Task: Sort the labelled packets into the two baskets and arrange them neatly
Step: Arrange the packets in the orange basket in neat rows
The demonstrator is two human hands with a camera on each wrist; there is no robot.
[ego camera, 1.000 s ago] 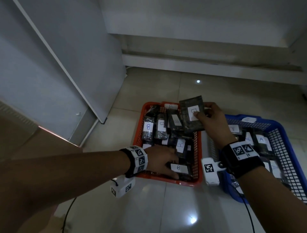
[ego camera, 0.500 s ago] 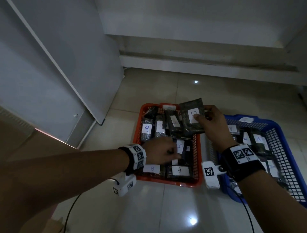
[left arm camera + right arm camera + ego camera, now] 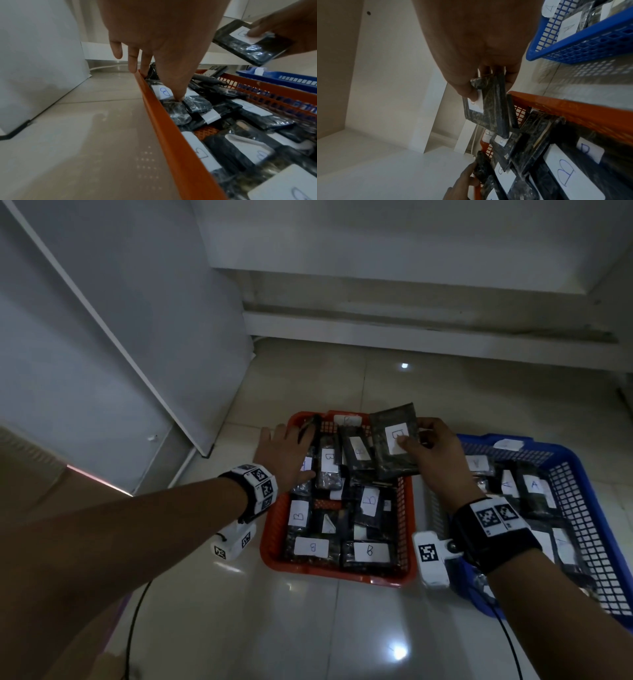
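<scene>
An orange basket (image 3: 270, 529) on the tiled floor holds several dark packets with white labels marked B. To its right, a blue basket (image 3: 582, 508) holds packets marked A. My right hand (image 3: 416, 438) pinches a dark labelled packet (image 3: 394, 465) in the air over the orange basket's far right part, thumb on the label. The right wrist view shows that packet (image 3: 493, 108) edge-on between thumb and fingers. My left hand (image 3: 291, 451) lies at the basket's far left corner. Its fingers are straight along the rim (image 3: 171, 135) and its thumb (image 3: 176, 94) presses a packet beside a B label.
A white cabinet panel (image 3: 137, 337) stands close on the left. A low white ledge (image 3: 411, 326) runs along the back. A black cable (image 3: 132, 628) trails over the floor near my left arm. A brown surface (image 3: 34, 474) lies at the far left.
My left hand has moved from the orange basket's near edge to its far left corner. The right hand still holds its packet in about the same place.
</scene>
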